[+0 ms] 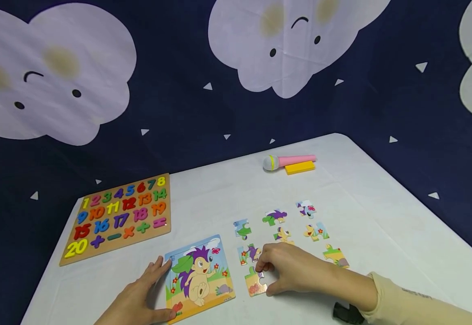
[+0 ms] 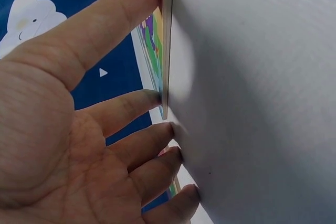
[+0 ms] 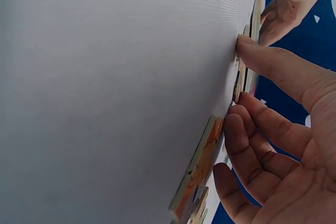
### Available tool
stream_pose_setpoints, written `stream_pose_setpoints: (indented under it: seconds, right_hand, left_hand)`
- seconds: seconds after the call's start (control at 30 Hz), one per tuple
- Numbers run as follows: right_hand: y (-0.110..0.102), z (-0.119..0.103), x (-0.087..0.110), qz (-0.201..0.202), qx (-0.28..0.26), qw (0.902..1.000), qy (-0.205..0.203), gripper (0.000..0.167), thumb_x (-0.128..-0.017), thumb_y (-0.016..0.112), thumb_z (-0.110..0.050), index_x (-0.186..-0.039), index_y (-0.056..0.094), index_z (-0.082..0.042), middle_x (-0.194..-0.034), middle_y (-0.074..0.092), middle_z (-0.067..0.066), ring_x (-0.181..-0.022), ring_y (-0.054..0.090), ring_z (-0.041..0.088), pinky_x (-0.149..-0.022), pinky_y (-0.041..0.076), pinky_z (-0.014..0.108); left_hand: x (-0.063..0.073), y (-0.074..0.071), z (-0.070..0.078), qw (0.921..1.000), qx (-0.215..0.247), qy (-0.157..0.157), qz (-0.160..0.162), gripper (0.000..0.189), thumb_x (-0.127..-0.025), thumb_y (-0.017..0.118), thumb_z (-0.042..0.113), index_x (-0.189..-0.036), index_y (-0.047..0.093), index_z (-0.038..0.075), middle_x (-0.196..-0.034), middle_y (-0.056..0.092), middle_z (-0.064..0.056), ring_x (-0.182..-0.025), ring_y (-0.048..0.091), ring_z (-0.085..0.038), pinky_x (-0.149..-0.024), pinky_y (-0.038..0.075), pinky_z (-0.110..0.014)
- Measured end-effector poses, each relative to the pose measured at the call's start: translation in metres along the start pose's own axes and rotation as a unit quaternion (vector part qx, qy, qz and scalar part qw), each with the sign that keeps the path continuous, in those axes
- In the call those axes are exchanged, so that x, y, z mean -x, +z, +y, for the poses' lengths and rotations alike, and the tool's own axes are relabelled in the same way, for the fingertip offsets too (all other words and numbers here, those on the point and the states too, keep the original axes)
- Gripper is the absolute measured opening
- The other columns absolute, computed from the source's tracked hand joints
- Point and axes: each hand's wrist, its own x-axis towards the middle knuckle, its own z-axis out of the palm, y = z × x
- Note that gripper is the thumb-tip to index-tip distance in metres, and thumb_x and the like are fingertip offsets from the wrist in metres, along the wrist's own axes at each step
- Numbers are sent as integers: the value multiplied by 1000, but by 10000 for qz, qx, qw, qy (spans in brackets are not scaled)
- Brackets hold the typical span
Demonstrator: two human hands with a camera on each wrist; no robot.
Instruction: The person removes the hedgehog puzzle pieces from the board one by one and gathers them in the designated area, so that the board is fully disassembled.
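Note:
My left hand [image 1: 140, 293] rests at the left side of a square hedgehog picture board [image 1: 199, 275], thumb by its lower-left corner and index finger by its upper-left corner. In the left wrist view its fingers [image 2: 123, 111] are fairly straight against the board's edge. My right hand [image 1: 297, 268] pinches a jigsaw piece [image 1: 255, 284] between thumb and index finger, low over the table to the right of the board. The right wrist view shows that piece edge-on [image 3: 239, 80], with the other fingers loosely curled. The hand hides part of the pieces beneath it.
Several loose jigsaw pieces [image 1: 274, 217] lie in rough rows beyond the right hand. A number board [image 1: 116, 243] lies at left. A pink toy microphone [image 1: 297, 160] and a yellow block [image 1: 299, 168] lie at the back. A black object [image 1: 347, 313] is by the right wrist.

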Motion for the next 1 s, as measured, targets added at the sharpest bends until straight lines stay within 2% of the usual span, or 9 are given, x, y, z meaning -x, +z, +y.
stream_pose_setpoints:
  seconds: [0.33, 0.5, 0.83, 1.0]
  right_hand:
    - [1, -3, 2, 89, 246, 9996, -117, 37, -70, 101, -24, -99, 79, -20, -90, 63, -18, -80, 52, -8, -76, 52, 17]
    - [1, -2, 2, 91, 309, 9994, -124, 39, -69, 102, -26, -99, 78, -19, -90, 63, -18, -80, 51, -8, -75, 52, 16]
    - [1, -3, 2, 83, 238, 9996, -82, 38, -70, 101, -28, -99, 79, -21, -90, 62, -19, -80, 51, -8, -76, 52, 17]
    - [-2, -2, 6, 75, 16, 10000, 48, 35, -75, 98, -33, -103, 79, -23, -96, 64, -20, -85, 54, -7, -80, 54, 19]
  left_hand:
    - [1, 2, 3, 9999, -71, -56, 126, 127, -53, 102, 59, -163, 48, 27, -176, 32, -13, -158, 28, -56, -109, 36, -87]
    - [1, 2, 4, 9999, -26, -78, 96, 128, -52, 102, 59, -163, 48, 27, -177, 31, -13, -159, 26, -55, -108, 36, -87]
    - [2, 2, 5, 9999, -60, -75, 132, 128, -52, 102, 59, -163, 47, 26, -176, 31, -13, -159, 27, -55, -110, 36, -86]
    - [1, -1, 6, 9999, -52, -48, 72, 127, -53, 102, 60, -163, 47, 27, -177, 31, -12, -160, 26, -54, -110, 38, -84]
